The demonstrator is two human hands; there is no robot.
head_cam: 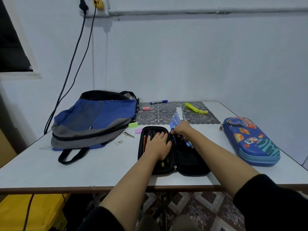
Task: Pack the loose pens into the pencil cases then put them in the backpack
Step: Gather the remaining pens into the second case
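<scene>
The black pencil case point(189, 158) lies opened out flat, its near end close to the front edge of the counter point(83, 172). Left of it runs a wide bare stretch of counter. Off to its far left the blue and grey backpack point(93, 120) lies flat, one strap loop trailing toward that front edge. Right of the case comes a strip of bare counter, then the space-print pencil case point(250, 139), closed, right by the counter's right-hand edge. Behind the case a lace mat point(166, 114) reaches back to the wall. It carries a yellow highlighter point(193, 107), a blue-capped marker point(158, 102) and a pink eraser point(146, 108). A green eraser point(133, 125) and a purple eraser point(138, 130) sit just off the case's far-left corner. The marker's label and the backpack's little tag are too small to read. The left hand point(157, 144) lies flat, fingers straight, on the case's left half beside a red pencil point(144, 144). The right hand point(180, 129), at the far end of the case, has its fingers curled round a bunch of blue pens point(175, 120), their lower ends over the right half
</scene>
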